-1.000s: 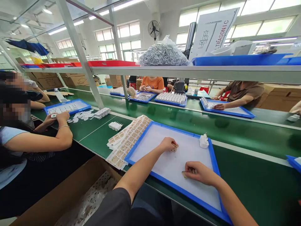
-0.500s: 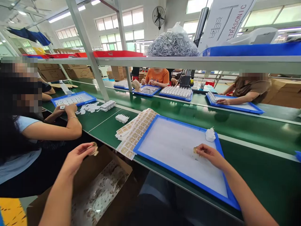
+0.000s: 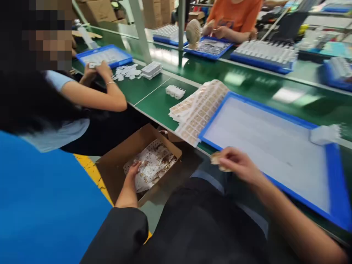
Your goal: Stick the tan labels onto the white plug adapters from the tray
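Note:
My left hand point(image 3: 134, 169) is down inside an open cardboard box point(image 3: 110, 176) below the table edge, against white scrap sheets dotted with small holes point(image 3: 150, 167). Its fingers are blurred and partly lost against the scraps, so their closure is unclear. My right hand point(image 3: 238, 163) is pinched on a small beige scrap of paper point(image 3: 216, 158), just in front of the tray's near edge. A blue-rimmed tray point(image 3: 265, 106) with a white bottom lies beyond it, and a white plastic part with pins point(image 3: 324, 134) rests at its right end. Sheets of square beige labels point(image 3: 202, 110) overlap the tray's left side.
A white pinned part point(image 3: 175, 92) stands on the green table point(image 3: 154, 106). To my left a co-worker's hands point(image 3: 96, 71) hold a small white piece near loose white pieces point(image 3: 126, 72). Across the table a person in orange point(image 3: 239, 16) sits behind trays of parts.
My left hand has moved down into the box, and the scrap it held no longer shows. My right hand has come off the tray toward me, still pinching its scrap. The view has turned down and left.

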Available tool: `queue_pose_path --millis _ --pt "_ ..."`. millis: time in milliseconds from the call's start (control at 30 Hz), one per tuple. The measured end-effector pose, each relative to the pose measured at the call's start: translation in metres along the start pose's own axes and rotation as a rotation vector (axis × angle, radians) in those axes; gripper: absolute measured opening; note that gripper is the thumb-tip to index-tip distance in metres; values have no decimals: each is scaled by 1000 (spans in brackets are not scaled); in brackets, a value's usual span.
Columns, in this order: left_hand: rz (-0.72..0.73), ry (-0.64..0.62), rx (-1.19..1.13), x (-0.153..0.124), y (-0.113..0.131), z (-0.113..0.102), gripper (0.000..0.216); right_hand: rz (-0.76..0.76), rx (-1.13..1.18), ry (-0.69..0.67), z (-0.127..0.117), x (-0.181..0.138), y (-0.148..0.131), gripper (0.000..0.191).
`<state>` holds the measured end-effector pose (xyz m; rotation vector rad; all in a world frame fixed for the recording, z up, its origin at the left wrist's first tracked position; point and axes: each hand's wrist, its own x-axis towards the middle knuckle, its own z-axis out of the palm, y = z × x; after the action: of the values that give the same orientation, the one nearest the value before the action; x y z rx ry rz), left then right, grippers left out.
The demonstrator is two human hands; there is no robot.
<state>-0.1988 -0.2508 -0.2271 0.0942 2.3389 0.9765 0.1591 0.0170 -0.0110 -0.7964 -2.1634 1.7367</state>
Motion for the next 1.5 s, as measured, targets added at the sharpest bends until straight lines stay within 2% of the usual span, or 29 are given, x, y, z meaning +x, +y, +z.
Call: queue_pose_path --millis 67,133,167,200,267,367,433,500,567,633,733,900,967,1033,1133,1300,1400,1500 --pt "-89 -34 6 13 -22 7 35 15 -52 -237 88 56 21 37" --pt "-136 -63 30 16 -44 6 35 41 -86 -295 166 109 46 34" --pt "-144 -79 47 13 -56 2 35 56 -101 -308 197 130 59 31" --pt "-142 -96 65 8 -67 -2 36 72 -119 -320 220 145 71 30" --pt "-107 -127 102 -9 -86 -12 35 104 -159 -347 243 158 95 32" --pt "13 -187 129 -38 -106 -12 38 137 -210 -391 237 142 130 32" --pt "123 -267 117 -53 -109 4 42 176 -240 -406 218 122 152 31" --pt "253 -340 84 -64 -100 32 49 234 -264 -372 197 106 169 32" --pt "379 -364 40 -71 -78 63 55 289 -276 -296 180 97 181 33" --pt "491 -333 -12 -76 -44 89 58 323 -270 -216 169 94 188 34" --pt "633 -233 -108 -82 26 106 56 338 -232 -152 163 94 194 33" --pt "742 -22 -228 -93 145 92 50 354 -163 -131 165 95 198 34" --pt "759 -14 -226 -101 177 86 46 346 -136 -138 167 95 198 34" --pt "767 -46 -207 -108 196 86 46 332 -109 -142 166 94 198 34" --pt "759 -84 -189 -115 205 90 50 322 -66 -129 160 92 201 33" --pt "698 -144 -148 -115 204 89 59 344 -27 -100 144 86 208 36" --pt "655 -180 -87 -115 203 73 62 331 -38 -110 132 83 206 36" --pt "641 -126 6 -119 203 47 55 284 -70 -122 122 80 195 37"
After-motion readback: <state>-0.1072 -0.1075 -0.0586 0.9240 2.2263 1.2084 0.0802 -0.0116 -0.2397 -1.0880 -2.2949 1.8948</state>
